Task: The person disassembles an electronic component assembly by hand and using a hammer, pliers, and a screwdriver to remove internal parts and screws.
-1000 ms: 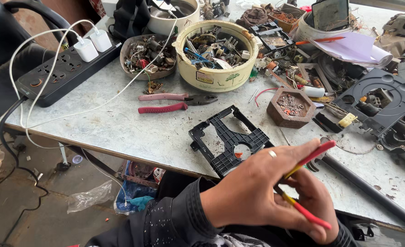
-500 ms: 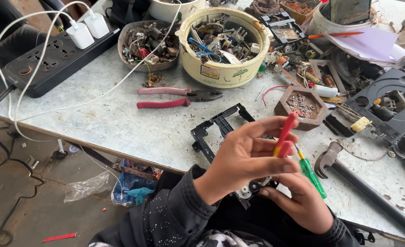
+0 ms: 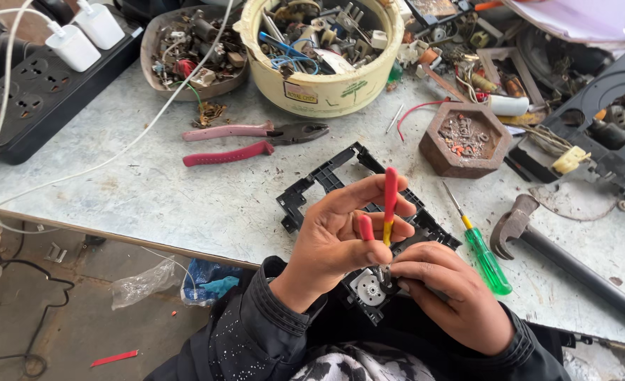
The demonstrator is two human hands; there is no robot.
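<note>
In the head view, the person's left hand (image 3: 340, 240) is closed around a pair of small red-handled cutters (image 3: 388, 204), held upright with the handles pointing up and the metal tip down. The tip meets a small black part with a silver round motor face (image 3: 370, 289), which sits at the near edge of the worktop (image 3: 185, 204), just in front of the person's body. The right hand (image 3: 453, 293) grips that part from the right side, fingers curled over it and the thumb pressed near the cutter tip.

Behind the hands, a black plastic frame (image 3: 312, 187) lies flat on the worktop, partly hidden by the left hand. Just to the right of the right hand lies a green-handled screwdriver (image 3: 485, 257), and beyond it a hammer (image 3: 517, 222) with its long handle running toward the near right corner. Near the middle of the worktop lie pink-handled pliers (image 3: 249, 141). Toward the far edge stand a cream round tub (image 3: 326, 92) full of wires and parts and a brown shallow bowl (image 3: 185, 88) of small components beside it. A hexagonal brown dish (image 3: 464, 137) of screws sits right of the tub. At the far left corner lies a black power strip (image 3: 27, 106) with two white chargers (image 3: 87, 35) plugged in.
</note>
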